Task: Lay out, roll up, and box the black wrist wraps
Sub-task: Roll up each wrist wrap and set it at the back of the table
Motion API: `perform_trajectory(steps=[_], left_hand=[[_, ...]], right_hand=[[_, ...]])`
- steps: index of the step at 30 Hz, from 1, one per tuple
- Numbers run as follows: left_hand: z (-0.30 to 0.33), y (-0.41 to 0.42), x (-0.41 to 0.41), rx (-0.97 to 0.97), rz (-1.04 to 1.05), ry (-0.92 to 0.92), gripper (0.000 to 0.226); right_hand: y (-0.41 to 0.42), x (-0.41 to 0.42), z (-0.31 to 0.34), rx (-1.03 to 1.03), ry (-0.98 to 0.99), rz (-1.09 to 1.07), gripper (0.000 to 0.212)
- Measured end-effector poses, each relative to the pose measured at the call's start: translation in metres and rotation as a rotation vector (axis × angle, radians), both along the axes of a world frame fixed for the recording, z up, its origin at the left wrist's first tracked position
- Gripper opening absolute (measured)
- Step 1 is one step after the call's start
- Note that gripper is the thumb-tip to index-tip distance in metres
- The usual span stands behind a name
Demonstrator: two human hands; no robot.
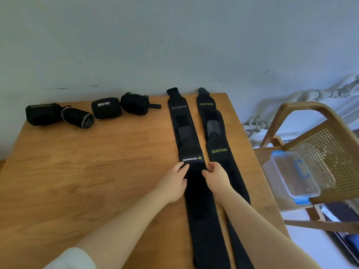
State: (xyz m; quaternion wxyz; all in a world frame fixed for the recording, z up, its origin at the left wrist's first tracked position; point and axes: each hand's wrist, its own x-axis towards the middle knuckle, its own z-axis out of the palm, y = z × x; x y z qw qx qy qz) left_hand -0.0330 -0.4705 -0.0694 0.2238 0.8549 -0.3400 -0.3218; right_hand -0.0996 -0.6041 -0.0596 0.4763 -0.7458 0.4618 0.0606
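Two columns of flat black wrist wraps lie on the right part of the wooden table [97,171]. In the left column a BOKEERSI wrap [179,113] lies at the back and a MANUEKLEAR wrap [200,200] in front, overlapping it. The right column has two XUEYING wraps [221,152], end to end. My left hand [172,183] rests with fairly straight fingers on the MANUEKLEAR wrap's left edge, just below its label. My right hand [215,175] pinches the same wrap's right edge with curled fingers and thumb. Several rolled wraps [106,108] sit at the back left.
A clear plastic box with blue clips [291,175] sits on the seat of a wooden cane-backed chair [330,152] right of the table. The table's back edge meets a pale wall; pipes run along the wall at the right.
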Motion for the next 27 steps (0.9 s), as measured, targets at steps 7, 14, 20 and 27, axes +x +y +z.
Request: perform_trajectory(steps=[7, 14, 20, 27], left_hand=[[0.014, -0.038, -0.017, -0.098, 0.412, 0.171, 0.059], [0.023, -0.057, -0.022, -0.458, 0.795, 0.630, 0.059], [0.016, -0.045, -0.027, -0.486, 0.936, 0.559, 0.046], [0.000, -0.020, -0.018, -0.029, 0.674, 0.007, 0.065]], right_hand=[[-0.030, -0.004, 0.008, 0.228, -0.171, 0.151, 0.042], [-0.035, 0.002, 0.016, 0.055, -0.277, 0.641, 0.057], [-0.025, 0.025, 0.006, -0.258, -0.164, 0.997, 0.057], [-0.023, 0.013, -0.020, -0.337, -0.070, 1.195, 0.070]])
